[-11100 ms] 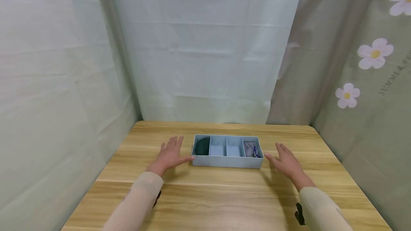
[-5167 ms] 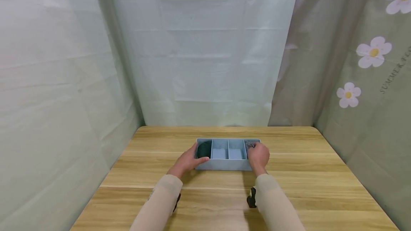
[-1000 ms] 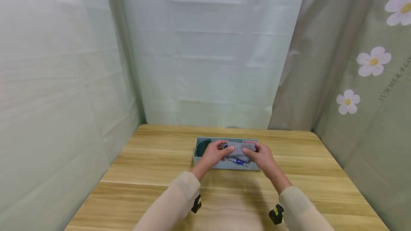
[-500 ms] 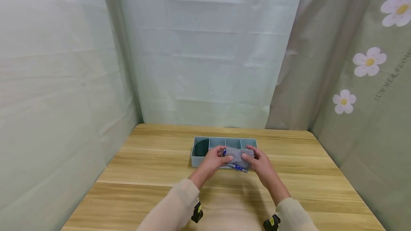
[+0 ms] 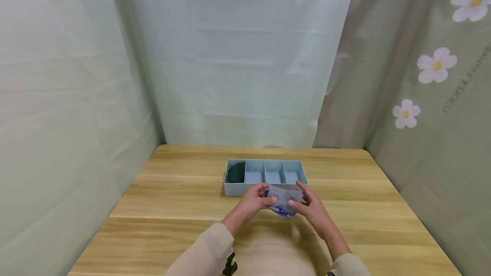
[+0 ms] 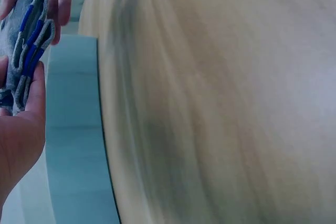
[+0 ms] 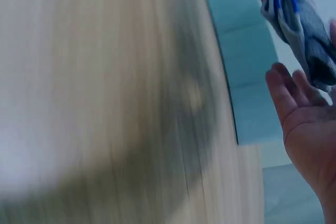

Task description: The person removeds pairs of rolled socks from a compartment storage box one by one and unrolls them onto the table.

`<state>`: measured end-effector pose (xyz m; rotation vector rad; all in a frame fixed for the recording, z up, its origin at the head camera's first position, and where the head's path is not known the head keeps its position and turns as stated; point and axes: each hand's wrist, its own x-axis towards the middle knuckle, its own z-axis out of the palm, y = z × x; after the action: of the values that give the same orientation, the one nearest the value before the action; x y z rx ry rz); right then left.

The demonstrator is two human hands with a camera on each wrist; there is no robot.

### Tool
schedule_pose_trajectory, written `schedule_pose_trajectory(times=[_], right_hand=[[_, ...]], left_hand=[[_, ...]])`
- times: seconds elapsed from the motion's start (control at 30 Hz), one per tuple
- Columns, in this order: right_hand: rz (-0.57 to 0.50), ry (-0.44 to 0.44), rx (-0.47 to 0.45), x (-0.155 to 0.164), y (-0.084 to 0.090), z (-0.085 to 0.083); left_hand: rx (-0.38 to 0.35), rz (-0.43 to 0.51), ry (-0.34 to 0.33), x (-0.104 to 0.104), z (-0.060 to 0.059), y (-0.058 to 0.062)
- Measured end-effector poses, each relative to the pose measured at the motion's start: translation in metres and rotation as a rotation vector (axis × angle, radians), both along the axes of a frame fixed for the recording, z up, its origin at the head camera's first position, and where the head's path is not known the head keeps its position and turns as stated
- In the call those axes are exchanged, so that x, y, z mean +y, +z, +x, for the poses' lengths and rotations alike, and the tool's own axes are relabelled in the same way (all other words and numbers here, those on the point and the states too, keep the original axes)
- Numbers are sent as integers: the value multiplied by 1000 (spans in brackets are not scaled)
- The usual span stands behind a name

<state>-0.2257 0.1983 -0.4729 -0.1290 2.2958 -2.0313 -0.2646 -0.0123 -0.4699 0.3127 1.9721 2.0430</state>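
A folded bundle of grey socks [image 5: 284, 199] with blue bands is held in the air just in front of the light blue organizer box [image 5: 235, 189]. My left hand [image 5: 251, 204] pinches its left end between thumb and fingers, as the left wrist view also shows. My right hand [image 5: 315, 212] is at the other end, its thumb by the fabric. In the right wrist view the right fingers [image 7: 283, 90] are extended and stand apart from the socks. A dark green rolled fabric piece [image 5: 236, 173] fills the box's leftmost compartment; the other compartments show bare floors.
The box stands toward the back of a wooden table [image 5: 172, 208]. Pale cloth curtains [image 5: 238, 63] hang behind and at both sides, with printed flowers [image 5: 437, 65] on the right one.
The socks have left the box's rightmost compartment and come out toward me, lower and clear of its front wall. Within the last half second, the right fingers have spread away from them.
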Motion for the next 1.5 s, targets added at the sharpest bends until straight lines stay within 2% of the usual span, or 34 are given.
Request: schedule_pose_trajectory(times=[0.17, 0.3, 0.53, 0.87, 1.1, 1.17, 1.33, 1.5], right_hand=[[169, 41, 48, 3, 5, 3], [220, 29, 82, 2, 7, 6], [308, -4, 85, 1, 5, 9], [469, 64, 100, 5, 6, 10], [539, 9, 75, 1, 4, 13], [555, 5, 65, 1, 3, 13], [557, 38, 92, 6, -1, 13], [537, 77, 123, 10, -7, 14]], left_hand=[[25, -16, -25, -1, 4, -3], [18, -23, -23, 1, 9, -4], [-41, -97, 26, 6, 19, -6], [-17, -186, 10, 9, 25, -8], [-34, -260, 6, 11, 27, -13], [-35, -251, 0, 12, 27, -16], [-62, -242, -28, 11, 31, -20], [-74, -314, -43, 8, 34, -18]])
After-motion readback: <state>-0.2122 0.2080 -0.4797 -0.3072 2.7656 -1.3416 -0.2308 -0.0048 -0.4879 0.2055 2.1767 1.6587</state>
